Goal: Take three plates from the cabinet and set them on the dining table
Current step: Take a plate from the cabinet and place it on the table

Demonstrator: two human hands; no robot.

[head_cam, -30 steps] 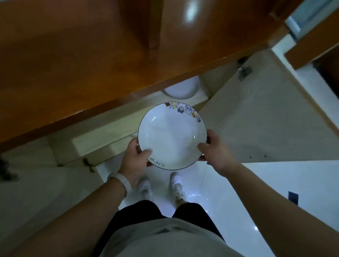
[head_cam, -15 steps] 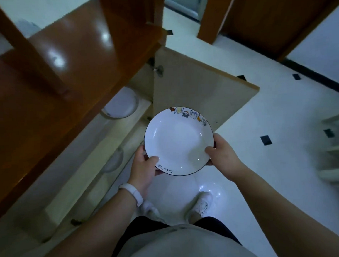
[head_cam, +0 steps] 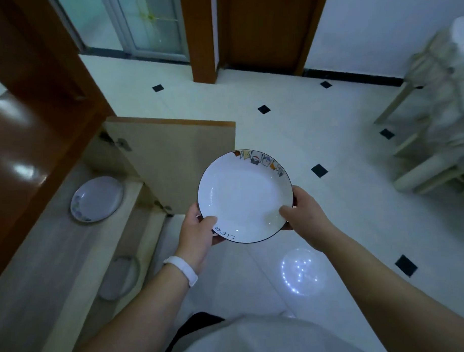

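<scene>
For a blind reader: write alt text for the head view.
The left hand and right hand hold a white plate by its rim above a tiled floor. At left, the cabinet door stands open, a second plate inside.

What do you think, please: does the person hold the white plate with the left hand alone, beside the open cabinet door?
Not alone: in the head view the left hand and the right hand both grip the white plate, beside the open cabinet door.

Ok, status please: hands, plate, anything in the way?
Left hand and right hand grip plate by its rim, level. Upper plate and lower plate lie in cabinet. Open door close on the left.
</scene>
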